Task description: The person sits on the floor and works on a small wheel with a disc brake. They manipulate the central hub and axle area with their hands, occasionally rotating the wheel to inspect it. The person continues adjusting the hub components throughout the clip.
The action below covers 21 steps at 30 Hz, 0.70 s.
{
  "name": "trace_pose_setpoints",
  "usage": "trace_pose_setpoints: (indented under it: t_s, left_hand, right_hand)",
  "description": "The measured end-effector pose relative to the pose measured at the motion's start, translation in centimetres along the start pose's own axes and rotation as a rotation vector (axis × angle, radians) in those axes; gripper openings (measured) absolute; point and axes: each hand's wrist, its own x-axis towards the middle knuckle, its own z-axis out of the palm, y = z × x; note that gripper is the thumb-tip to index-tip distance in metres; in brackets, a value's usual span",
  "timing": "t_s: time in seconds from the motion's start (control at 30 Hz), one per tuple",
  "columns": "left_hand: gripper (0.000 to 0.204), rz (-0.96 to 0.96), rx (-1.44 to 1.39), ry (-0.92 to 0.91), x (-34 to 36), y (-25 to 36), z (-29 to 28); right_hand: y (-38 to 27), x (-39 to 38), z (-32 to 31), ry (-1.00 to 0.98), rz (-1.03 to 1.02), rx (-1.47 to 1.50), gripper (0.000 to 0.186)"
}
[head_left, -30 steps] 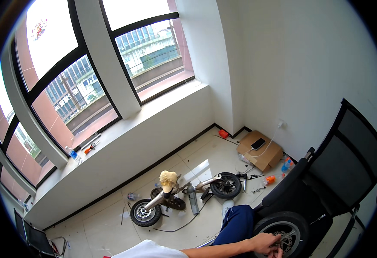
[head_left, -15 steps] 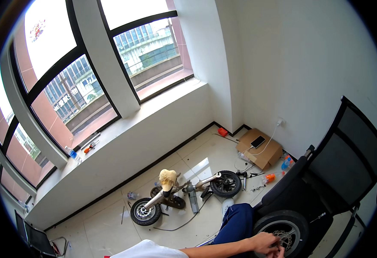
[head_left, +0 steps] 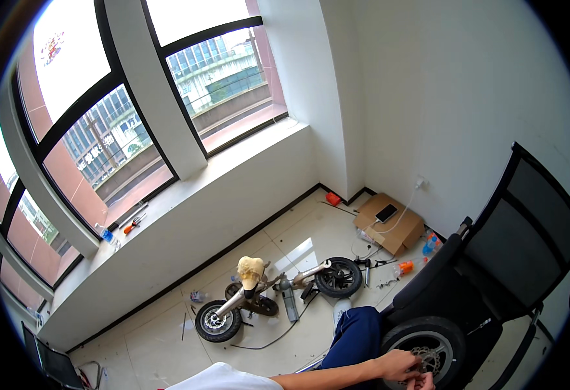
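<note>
Black-tyred wheel [head_left: 436,339] at the hands

Its drilled brake disc [head_left: 433,359] lies just right of the left hand [head_left: 399,365], whose curled fingers overlap the disc's left side. Just below and right of that hand, the right hand [head_left: 420,382] bunches its fingers; whether either grasps a small part, I cannot tell. Blue trousers [head_left: 358,335] show up-left of the left hand; a black mesh chair [head_left: 519,244] stands up-right of both hands.
</note>
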Motion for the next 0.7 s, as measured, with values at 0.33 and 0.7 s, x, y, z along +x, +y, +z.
trace_pose_setpoints:
  t_s: [0.33,0.7]
  left_hand:
    - [0.035,-0.011,-0.035,0.009,-0.2,0.6,-0.6]
    - [0.027,0.038,-0.07,0.021,-0.2,0.8,-0.7]
  right_hand:
    - [-2.6,-0.3,0.3,0.011,-0.001,0.072,0.021]
    - [-2.2,0.3,0.1,0.059,0.002,0.163,0.027]
